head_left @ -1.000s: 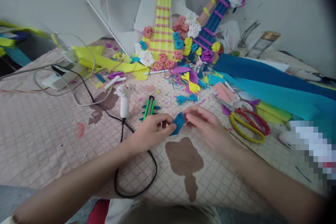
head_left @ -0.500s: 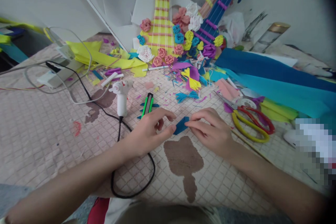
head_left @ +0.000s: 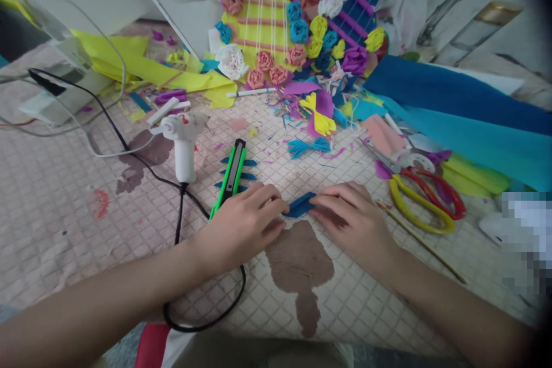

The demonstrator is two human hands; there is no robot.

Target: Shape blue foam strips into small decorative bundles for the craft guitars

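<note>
A small folded piece of dark blue paper lies between my hands, just above the table top. My left hand pinches its left end with the fingertips. At the opposite end, the thumb and fingers of my right hand are closed on it. Beside my left hand lies a green utility knife, partly covered by that hand. Several dark blue paper strips stick out from under the knife. A white hot glue gun stands further left, its black cord looping past my left wrist.
Scissors with yellow and red handles and a thin stick lie to the right. Behind are paper scraps, a yellow bow, a blue bow, blue paper sheets and a yellow paper guitar. A power strip sits left.
My left fingers have closed onto the left end of the blue paper, which now looks narrower and folded. The view has shifted closer to the table.
</note>
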